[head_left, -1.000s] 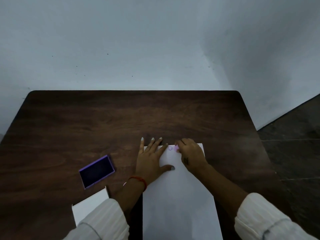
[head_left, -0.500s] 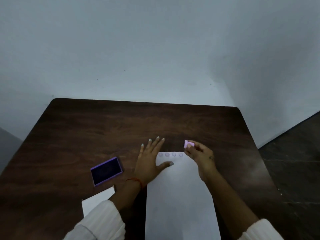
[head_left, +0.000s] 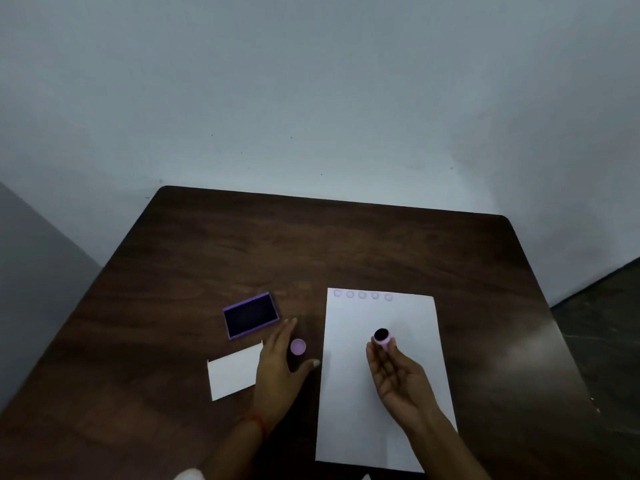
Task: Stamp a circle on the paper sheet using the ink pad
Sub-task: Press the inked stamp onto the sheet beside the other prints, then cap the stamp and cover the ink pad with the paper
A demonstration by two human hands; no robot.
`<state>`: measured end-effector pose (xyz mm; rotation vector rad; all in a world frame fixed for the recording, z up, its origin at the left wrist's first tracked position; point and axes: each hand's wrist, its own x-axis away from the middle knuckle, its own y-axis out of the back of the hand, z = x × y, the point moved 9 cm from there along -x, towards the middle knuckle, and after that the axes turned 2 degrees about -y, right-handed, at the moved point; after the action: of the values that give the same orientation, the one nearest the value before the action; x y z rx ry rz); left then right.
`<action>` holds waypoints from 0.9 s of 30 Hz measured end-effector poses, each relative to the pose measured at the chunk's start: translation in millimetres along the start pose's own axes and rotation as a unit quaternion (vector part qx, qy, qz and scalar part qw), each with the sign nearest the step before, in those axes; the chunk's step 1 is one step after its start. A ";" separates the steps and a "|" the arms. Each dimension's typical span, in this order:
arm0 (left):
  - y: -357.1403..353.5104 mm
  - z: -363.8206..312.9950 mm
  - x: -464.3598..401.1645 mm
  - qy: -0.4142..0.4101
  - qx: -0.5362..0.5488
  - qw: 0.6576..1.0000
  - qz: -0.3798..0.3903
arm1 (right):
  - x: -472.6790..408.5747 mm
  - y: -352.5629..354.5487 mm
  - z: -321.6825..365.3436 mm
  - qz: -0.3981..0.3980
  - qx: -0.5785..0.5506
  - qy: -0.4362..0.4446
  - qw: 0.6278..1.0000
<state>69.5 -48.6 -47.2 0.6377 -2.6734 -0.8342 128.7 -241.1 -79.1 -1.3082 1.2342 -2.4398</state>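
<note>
Bench (head_left: 346, 244): dark brown wood grain, rounded far corners, set against a pale wall.

Paper sheet (head_left: 356, 410): white, lying flat on the near right part of the bench, long side running away from the person. A row of five faint purple circles (head_left: 362, 295) runs along its far edge, from the far left corner toward the middle.

Ink pad (head_left: 251, 315): rectangular, purple rim, dark inked face up, lid off, on the bench left of the sheet and apart from it.

White card (head_left: 235, 372): small, flat, just near of the ink pad.

Stamp (head_left: 382, 337): small, round, pink body, dark inked face turned up; pinched at the fingertips of the right hand (head_left: 398, 375), palm up, above the middle of the sheet.

Cap (head_left: 298, 347): small pink disc, between thumb and fingers of the left hand (head_left: 280, 368), which lies loosely open, palm down, on the bench beside the sheet's left edge; contact with the cap cannot be told.
</note>
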 end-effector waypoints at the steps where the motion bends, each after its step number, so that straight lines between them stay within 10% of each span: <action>1: -0.9 3.6 1.4 0.005 -0.011 1.000 -0.002 | -0.3 3.1 -4.5 -0.003 0.003 -0.001 1.000; 17: 8.0 -7.2 -11.5 0.002 -0.033 0.999 -0.017 | 8.0 -9.3 -8.5 -0.029 0.182 0.045 0.982; 27: 27.6 -37.5 10.5 -0.028 0.026 0.996 -0.075 | 24.3 -90.2 -11.6 -0.018 0.516 0.208 0.830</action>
<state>65.4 -51.1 0.3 0.8496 -2.7318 -0.8346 128.6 -184.9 -3.6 -0.4804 -0.2088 -2.7511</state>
